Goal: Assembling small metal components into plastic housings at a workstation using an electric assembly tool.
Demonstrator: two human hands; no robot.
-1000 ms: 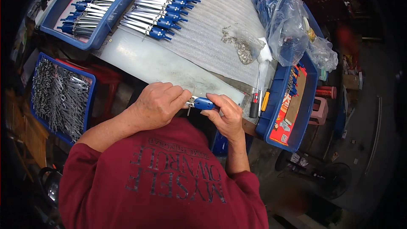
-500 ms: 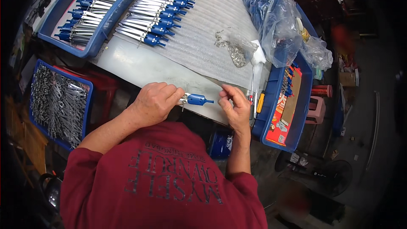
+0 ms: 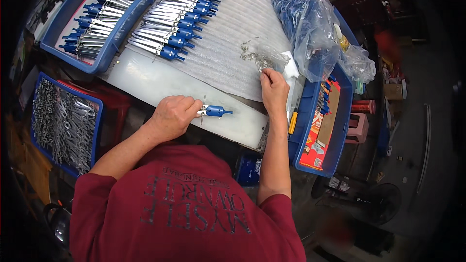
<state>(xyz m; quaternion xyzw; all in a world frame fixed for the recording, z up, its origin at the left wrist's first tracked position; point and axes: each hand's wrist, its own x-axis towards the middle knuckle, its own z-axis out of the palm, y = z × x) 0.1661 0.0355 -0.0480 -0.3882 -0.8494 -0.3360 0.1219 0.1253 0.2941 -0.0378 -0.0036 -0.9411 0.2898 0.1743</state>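
Two hands, head view: left hand (image 3: pixel 175 115) grips a blue-ended metal tool (image 3: pixel 216 111) above the bench's (image 3: pixel 145 80) near edge; right hand (image 3: pixel 275 92) at small metal pieces (image 3: pixel 262 61) toward bench's right edge, fingertips together, can't tell if holding any.

Blue-and-silver piece (image 3: pixel 217 111) in the left hand (image 3: pixel 174 116); blue tray (image 3: pixel 315 169) right of the right hand (image 3: pixel 275 91); striped white foam (image 3: pixel 228 53) beyond; dark-lettered maroon shirt (image 3: pixel 184 223) behind.

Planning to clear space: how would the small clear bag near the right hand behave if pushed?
The clear bag looks thin and crumpled, so it would probably fold. Metal bits lie loose beside it, so a push might scatter them. Its shine hints at a slippery surface.
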